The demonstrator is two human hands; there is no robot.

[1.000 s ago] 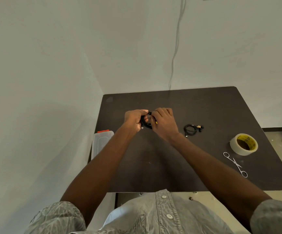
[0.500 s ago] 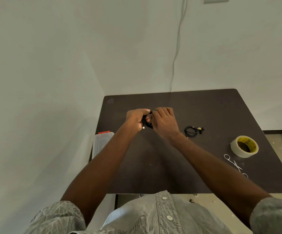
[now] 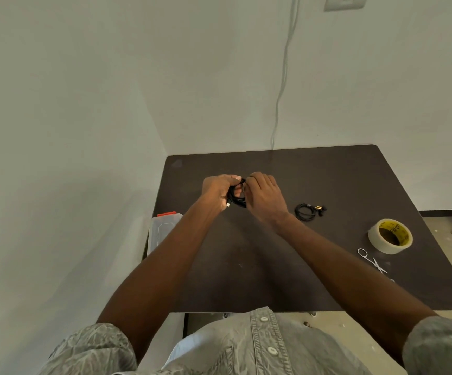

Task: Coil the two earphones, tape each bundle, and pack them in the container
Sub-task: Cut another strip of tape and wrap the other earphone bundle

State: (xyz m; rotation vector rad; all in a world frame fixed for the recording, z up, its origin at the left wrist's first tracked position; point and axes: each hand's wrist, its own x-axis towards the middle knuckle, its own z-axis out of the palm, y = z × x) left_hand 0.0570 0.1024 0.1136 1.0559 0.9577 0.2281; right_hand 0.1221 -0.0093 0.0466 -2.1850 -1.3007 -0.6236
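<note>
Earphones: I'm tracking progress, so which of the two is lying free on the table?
The coiled earphone right of the right hand lies alone on the table; the other earphone is gripped between both hands.

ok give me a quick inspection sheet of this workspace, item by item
surface: dark table, mostly bare, set into a corner between white walls
job's things: black earphone held between both hands above the table; second earphone lies coiled on the table to the right of the hands; tape roll and scissors near the right edge; clear container with a red clasp at the left edge, lid on
clutter: nothing seen
grippers: left hand and right hand both closed on the held earphone
cables: pale cord runs down the back wall behind the table
surroundings: wall plate top right; pale floor at right
</note>
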